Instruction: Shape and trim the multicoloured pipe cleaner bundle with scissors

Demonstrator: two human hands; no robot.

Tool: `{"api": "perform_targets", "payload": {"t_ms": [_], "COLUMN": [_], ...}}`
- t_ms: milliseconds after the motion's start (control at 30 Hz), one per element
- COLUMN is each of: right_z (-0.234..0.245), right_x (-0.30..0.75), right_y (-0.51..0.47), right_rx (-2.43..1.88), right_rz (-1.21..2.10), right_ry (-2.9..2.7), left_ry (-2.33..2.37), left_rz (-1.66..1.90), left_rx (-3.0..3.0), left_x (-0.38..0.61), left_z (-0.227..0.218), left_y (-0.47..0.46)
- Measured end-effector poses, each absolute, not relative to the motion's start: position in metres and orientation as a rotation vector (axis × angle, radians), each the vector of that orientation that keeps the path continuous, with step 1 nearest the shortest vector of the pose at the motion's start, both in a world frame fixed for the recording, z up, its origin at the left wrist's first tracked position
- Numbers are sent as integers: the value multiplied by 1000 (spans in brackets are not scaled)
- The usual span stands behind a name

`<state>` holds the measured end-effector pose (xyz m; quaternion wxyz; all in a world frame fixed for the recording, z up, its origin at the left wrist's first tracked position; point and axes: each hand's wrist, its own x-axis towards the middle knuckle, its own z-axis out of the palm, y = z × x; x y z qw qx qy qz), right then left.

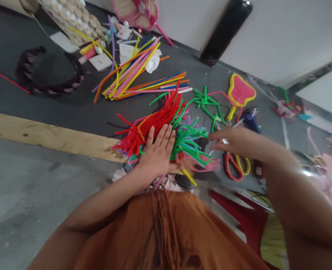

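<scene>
Pipe cleaners beneath left hand

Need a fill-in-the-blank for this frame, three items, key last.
1. The left hand lies over the heap of pipe cleaners, its ____ facing down.
2. Of the two scissors loops near the right hand, one is red, the other ____.
3. The yellow-edged shape has a ____ middle.

Missing words: palm; yellow; pink.

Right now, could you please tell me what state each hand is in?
Left hand: open, laid on the red pipe cleaners.
Right hand: beside the green pipe cleaners; whether it grips anything cannot be told.
</scene>
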<state>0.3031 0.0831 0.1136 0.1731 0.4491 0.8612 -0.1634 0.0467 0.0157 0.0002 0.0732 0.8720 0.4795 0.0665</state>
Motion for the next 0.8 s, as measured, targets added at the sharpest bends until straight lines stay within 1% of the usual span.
{"api": "perform_targets", "payload": {"t_ms": [100, 133, 167, 200, 233, 333, 467, 533, 600, 700, 800], "right_z": [136, 138, 135, 129, 120, 90, 70, 67, 63, 52, 37], "right_x": [293, 281, 266, 250, 235, 209, 218, 228, 237, 249, 257], "right_y": [56, 48, 42, 39, 39, 48, 65, 70, 74, 79, 83], "right_rx": [1663, 1725, 1643, 1463, 1359, 1294, 1319, 1256, 1074, 792, 701], "right_rz": [-162, -109, -118, -192, -219, -209, -322, -363, -351, -254, -189], "right_ry": [2722, 2781, 2847, 2873, 2798, 2503, 2395, 2449, 2599, 2853, 2989], "left_ry": [1419, 1415, 1411, 1411, 1420, 1437, 1417, 1419, 1413, 1396, 1382], "left_rz": [240, 264, 290, 312, 326, 312, 277, 267, 254, 246, 259], "left_rx": [2616, 2618, 2623, 2628, 2629, 2629, 2637, 2631, 2626, 2622, 2628], "left_x": [47, 46, 46, 46, 46, 45, 45, 45, 44, 44, 44], "left_z": [-1, -1, -1, -1, 0, 1, 1, 2, 2, 3, 3], "left_y": [16, 16, 16, 16, 16, 15, 13, 13, 14, 15, 15]}}
